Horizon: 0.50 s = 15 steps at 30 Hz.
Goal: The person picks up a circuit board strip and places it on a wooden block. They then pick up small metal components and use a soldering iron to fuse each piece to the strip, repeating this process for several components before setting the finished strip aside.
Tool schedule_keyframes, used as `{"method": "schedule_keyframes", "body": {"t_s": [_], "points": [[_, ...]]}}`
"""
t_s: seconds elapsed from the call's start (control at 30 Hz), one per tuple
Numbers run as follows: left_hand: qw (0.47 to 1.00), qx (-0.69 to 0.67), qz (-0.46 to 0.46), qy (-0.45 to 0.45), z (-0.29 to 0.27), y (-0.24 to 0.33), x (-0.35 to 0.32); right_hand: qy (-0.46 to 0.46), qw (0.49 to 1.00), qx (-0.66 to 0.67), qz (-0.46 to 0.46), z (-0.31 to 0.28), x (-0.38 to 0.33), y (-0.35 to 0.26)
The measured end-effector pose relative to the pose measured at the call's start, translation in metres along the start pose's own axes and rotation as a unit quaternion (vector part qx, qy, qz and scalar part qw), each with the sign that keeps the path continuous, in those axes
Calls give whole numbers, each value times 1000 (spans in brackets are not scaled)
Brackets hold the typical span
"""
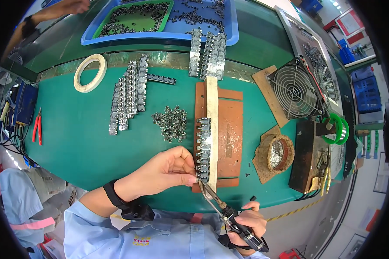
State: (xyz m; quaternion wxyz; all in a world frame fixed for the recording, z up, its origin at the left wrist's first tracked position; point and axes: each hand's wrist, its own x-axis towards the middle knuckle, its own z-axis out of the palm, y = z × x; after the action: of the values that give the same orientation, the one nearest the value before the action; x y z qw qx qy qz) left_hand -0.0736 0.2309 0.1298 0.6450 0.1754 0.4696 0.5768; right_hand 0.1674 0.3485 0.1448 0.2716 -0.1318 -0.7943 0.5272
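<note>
Pinching the near end of the row of small metal parts with the left hand. Gripping a soldering iron in the right hand, tip touching just beside the left fingertips. Probably soldering part by part; needing a steady tip next.
</note>
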Motion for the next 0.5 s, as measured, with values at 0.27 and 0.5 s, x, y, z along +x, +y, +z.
{"method": "schedule_keyframes", "body": {"t_s": [0.27, 0.5], "points": [[1000, 17, 2, 1, 0, 0, 0, -6, 1000, 6, 8, 0, 2, -1], [1000, 29, -2, 0, -1, 1, 0, 36, 999, 14, -19, -1, -6, 3]]}}
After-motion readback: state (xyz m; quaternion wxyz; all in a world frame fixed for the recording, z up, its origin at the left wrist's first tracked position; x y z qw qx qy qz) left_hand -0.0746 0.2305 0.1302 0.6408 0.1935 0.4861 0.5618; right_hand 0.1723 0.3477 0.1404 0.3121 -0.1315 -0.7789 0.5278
